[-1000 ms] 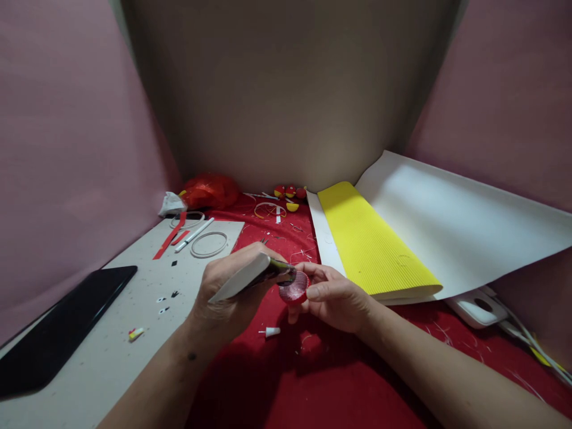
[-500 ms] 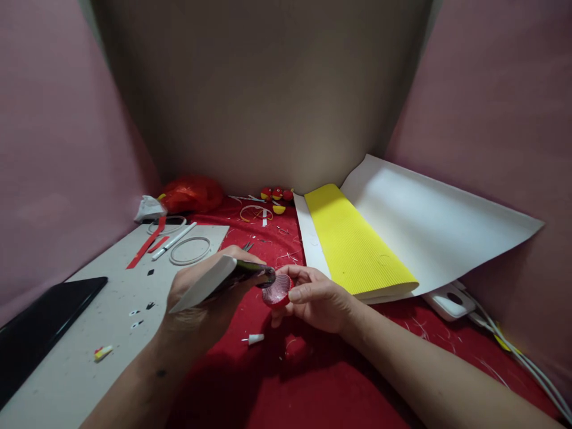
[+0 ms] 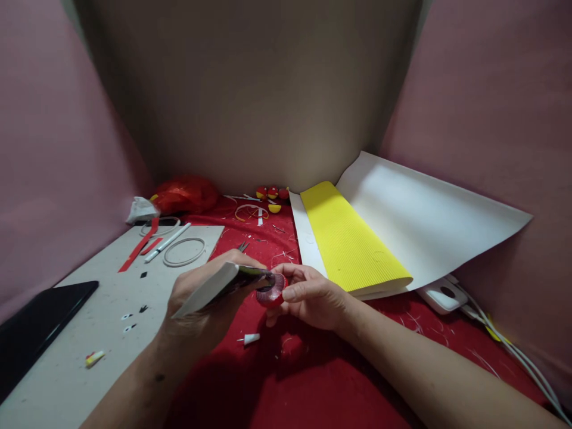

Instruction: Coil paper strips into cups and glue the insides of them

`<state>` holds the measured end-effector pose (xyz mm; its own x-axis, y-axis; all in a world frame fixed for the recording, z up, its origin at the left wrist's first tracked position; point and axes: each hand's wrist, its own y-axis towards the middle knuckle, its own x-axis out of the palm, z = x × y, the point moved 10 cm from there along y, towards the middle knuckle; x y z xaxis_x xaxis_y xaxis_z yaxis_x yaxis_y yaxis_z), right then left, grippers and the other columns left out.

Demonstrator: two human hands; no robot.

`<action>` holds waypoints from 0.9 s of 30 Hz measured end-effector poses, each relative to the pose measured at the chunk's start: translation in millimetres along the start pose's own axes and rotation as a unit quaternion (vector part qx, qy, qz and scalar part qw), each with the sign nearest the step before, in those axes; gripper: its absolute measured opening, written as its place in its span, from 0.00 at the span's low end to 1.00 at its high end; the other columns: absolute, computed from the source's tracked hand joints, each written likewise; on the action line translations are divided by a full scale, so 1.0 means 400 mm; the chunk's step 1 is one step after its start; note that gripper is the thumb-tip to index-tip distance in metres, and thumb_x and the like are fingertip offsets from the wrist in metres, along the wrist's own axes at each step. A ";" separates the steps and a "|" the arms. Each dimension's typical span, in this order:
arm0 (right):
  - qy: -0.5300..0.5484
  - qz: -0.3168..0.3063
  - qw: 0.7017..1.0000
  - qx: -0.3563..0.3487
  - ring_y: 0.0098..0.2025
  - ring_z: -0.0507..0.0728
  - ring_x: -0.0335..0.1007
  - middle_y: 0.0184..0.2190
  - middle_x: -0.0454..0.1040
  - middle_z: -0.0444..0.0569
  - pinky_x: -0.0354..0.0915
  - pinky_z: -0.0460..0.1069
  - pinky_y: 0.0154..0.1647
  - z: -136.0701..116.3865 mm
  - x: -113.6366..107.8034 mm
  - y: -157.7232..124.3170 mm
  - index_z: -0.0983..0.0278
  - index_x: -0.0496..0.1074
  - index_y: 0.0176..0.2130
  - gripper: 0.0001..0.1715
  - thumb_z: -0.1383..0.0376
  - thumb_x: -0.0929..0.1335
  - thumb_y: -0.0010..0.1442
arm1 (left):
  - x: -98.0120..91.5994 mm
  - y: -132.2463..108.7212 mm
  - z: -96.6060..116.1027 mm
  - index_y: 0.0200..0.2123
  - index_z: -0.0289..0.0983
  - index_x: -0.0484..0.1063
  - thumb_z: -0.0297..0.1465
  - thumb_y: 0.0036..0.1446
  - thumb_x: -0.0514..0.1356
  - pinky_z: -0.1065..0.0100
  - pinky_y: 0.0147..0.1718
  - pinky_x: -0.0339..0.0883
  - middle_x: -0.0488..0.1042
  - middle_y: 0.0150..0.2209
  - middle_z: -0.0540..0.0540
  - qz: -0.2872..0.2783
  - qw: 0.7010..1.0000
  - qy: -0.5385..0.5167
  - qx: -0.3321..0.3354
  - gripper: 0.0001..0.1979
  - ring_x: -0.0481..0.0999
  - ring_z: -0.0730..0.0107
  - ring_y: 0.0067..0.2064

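My left hand point(image 3: 203, 304) is closed round a glue tube point(image 3: 212, 289) with a flat white end, its dark nozzle touching the inside of a small red paper cup point(image 3: 272, 291). My right hand point(image 3: 313, 298) pinches that cup by its rim, thumb in front and fingers behind. Both hands hover just above the red cloth point(image 3: 313, 369). A small white cap point(image 3: 251, 338) lies on the cloth right below them.
A grey board point(image 3: 102, 322) at left carries a white ring point(image 3: 184, 251), red strips point(image 3: 138, 247), a pen point(image 3: 166, 242) and paper bits. A black tablet point(image 3: 36, 325) lies far left. Yellow corrugated sheet point(image 3: 353, 244) and white sheet point(image 3: 424, 226) lie right. Cables point(image 3: 504, 339) run right.
The view has drifted so everything sits further left. The tube's nozzle has gone deeper into the red cup, which my right hand has turned slightly.
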<state>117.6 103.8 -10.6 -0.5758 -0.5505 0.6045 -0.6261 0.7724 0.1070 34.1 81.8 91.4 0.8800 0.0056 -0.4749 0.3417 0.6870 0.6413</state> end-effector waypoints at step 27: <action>0.003 0.004 1.000 -0.011 0.27 0.55 0.71 0.29 0.73 0.49 0.68 0.54 0.32 -0.005 -0.005 -0.002 0.69 0.69 0.35 0.18 0.70 0.72 0.41 | -0.055 0.007 0.008 0.27 0.44 0.72 0.21 0.45 0.64 0.79 0.26 0.70 0.76 0.24 0.63 0.127 0.992 0.013 0.004 0.10 0.75 0.80 0.25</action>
<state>120.4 105.0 -10.3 -0.5780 -0.5427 0.6095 -0.6102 0.7833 0.1187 16.8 81.3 105.8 0.9291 0.1973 -0.3128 0.1122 0.6556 0.7467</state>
